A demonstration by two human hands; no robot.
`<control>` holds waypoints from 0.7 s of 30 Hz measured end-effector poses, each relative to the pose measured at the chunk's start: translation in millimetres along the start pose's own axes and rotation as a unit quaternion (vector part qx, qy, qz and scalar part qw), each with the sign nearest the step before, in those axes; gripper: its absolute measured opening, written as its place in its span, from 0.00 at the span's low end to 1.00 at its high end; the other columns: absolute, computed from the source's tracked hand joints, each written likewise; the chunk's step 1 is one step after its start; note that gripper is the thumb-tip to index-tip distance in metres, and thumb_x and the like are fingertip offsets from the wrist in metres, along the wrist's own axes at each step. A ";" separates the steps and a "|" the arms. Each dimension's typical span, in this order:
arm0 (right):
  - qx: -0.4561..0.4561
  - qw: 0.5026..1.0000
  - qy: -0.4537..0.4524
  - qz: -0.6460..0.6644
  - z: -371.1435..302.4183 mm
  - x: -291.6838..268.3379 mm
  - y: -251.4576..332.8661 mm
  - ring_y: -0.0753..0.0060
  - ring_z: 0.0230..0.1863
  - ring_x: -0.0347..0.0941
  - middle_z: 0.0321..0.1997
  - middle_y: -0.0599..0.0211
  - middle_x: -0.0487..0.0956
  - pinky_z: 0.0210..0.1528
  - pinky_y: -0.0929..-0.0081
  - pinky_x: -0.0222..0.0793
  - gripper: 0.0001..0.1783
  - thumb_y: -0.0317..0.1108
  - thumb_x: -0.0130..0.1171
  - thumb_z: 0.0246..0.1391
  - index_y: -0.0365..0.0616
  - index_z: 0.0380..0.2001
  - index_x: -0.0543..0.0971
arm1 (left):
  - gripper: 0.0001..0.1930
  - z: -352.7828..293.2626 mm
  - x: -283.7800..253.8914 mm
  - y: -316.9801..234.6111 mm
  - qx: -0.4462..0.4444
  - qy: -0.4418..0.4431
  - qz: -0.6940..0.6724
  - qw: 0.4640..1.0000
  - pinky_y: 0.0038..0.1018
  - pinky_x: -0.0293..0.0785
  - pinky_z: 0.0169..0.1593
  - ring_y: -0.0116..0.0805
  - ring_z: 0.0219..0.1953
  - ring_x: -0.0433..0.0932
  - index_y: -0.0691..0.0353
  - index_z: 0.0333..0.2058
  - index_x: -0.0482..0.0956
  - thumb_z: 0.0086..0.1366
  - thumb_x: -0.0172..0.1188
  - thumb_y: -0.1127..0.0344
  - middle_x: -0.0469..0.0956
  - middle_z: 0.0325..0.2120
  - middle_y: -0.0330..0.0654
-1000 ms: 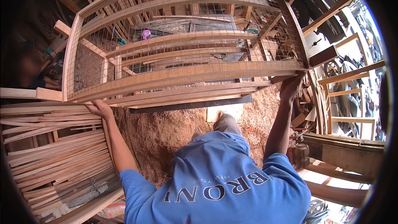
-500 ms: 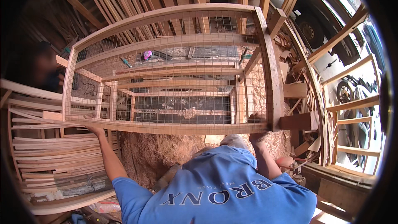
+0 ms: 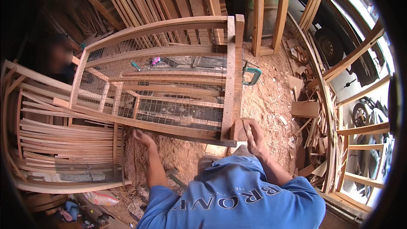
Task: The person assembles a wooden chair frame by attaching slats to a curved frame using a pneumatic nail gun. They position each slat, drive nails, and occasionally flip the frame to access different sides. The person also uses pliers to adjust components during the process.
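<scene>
Now two hands: right hand grasps one mesh-sided wooden crate; left hand's grip unclear.

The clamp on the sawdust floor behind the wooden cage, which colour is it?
The clamp is green-teal, seen in the head view.

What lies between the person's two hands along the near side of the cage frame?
In the head view, the cage's lower wooden rail runs from the left hand to the right hand, with sawdust-covered ground showing beneath it.
</scene>
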State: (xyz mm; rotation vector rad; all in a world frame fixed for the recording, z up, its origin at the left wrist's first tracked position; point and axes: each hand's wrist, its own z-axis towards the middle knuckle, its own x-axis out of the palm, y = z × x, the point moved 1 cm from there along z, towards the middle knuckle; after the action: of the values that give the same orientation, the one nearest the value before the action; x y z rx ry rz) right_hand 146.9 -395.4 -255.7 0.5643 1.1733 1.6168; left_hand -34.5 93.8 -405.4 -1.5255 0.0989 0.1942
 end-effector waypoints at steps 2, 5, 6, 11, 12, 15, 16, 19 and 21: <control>0.087 0.993 -0.029 -0.080 9.2 -16.8 -21.1 0.57 0.50 0.80 0.51 0.51 0.80 0.53 0.63 0.75 0.18 0.35 0.59 0.65 0.36 0.53 0.76 | 0.19 -85.0 -1.8 61.8 0.017 -0.007 0.128 0.992 0.40 0.73 0.61 0.46 0.59 0.76 0.69 0.59 0.71 0.73 0.57 0.67 0.74 0.59 0.55; 0.246 0.963 -0.075 -0.080 12.9 -42.4 -71.4 0.60 0.47 0.81 0.50 0.51 0.82 0.49 0.66 0.77 0.20 0.39 0.59 0.66 0.36 0.54 0.77 | 0.23 -229.6 -31.6 152.9 -0.165 0.303 0.460 0.818 0.44 0.77 0.52 0.56 0.49 0.82 0.70 0.44 0.84 0.67 0.57 0.52 0.83 0.45 0.59; 0.311 0.944 -0.091 -0.057 8.8 -49.2 -90.4 0.60 0.46 0.81 0.50 0.50 0.82 0.49 0.66 0.78 0.21 0.40 0.59 0.66 0.35 0.54 0.77 | 0.22 -260.6 -47.7 169.0 -0.107 0.394 0.428 0.806 0.43 0.78 0.50 0.53 0.48 0.82 0.68 0.45 0.84 0.67 0.58 0.52 0.84 0.44 0.57; 0.413 0.906 -0.068 0.058 7.8 -81.7 -181.8 0.64 0.42 0.81 0.47 0.52 0.82 0.43 0.67 0.79 0.22 0.40 0.58 0.65 0.33 0.54 0.77 | 0.19 -322.2 -64.7 172.9 -0.335 0.524 0.125 0.773 0.33 0.80 0.43 0.40 0.45 0.84 0.61 0.56 0.77 0.70 0.61 0.60 0.84 0.46 0.44; 0.431 0.894 -0.083 0.090 13.0 -85.3 -199.0 0.64 0.42 0.81 0.47 0.53 0.82 0.42 0.67 0.79 0.22 0.40 0.58 0.65 0.33 0.54 0.77 | 0.19 -312.3 -65.0 163.6 -0.328 0.503 0.150 0.785 0.33 0.80 0.44 0.39 0.45 0.84 0.61 0.56 0.76 0.72 0.59 0.58 0.83 0.46 0.46; 0.408 0.900 -0.126 0.083 70.6 -112.7 -255.4 0.66 0.41 0.81 0.46 0.55 0.82 0.42 0.68 0.79 0.20 0.38 0.57 0.66 0.33 0.53 0.78 | 0.19 -277.9 -71.0 140.3 -0.253 0.413 0.208 0.850 0.36 0.80 0.46 0.40 0.48 0.82 0.63 0.56 0.74 0.74 0.57 0.56 0.81 0.48 0.49; 0.393 0.906 -0.144 0.068 97.5 -123.1 -274.0 0.66 0.40 0.81 0.46 0.54 0.83 0.41 0.68 0.79 0.20 0.38 0.57 0.67 0.33 0.53 0.78 | 0.20 -271.9 -74.7 137.7 -0.212 0.393 0.203 0.872 0.37 0.80 0.46 0.41 0.48 0.82 0.62 0.56 0.74 0.74 0.57 0.56 0.80 0.48 0.49; 0.318 0.938 -0.138 0.012 187.7 -150.0 -329.5 0.70 0.36 0.81 0.43 0.58 0.84 0.40 0.71 0.79 0.19 0.40 0.57 0.67 0.35 0.51 0.80 | 0.20 -267.8 -91.1 142.8 -0.293 0.265 0.201 0.897 0.39 0.80 0.47 0.43 0.49 0.82 0.62 0.57 0.73 0.74 0.57 0.56 0.80 0.49 0.48; 0.280 0.955 -0.094 -0.002 245.6 -153.3 -364.8 0.73 0.36 0.81 0.40 0.60 0.85 0.38 0.72 0.77 0.19 0.42 0.59 0.66 0.36 0.48 0.81 | 0.21 -284.6 -95.3 149.3 -0.378 0.174 0.174 0.893 0.40 0.80 0.47 0.44 0.49 0.81 0.61 0.58 0.72 0.73 0.57 0.55 0.79 0.49 0.48</control>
State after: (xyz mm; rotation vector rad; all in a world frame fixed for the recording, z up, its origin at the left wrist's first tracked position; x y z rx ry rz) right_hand 568.3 -429.2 -450.8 1.0504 1.4863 1.1810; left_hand -139.8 -191.1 -547.1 -2.3084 0.6487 0.2585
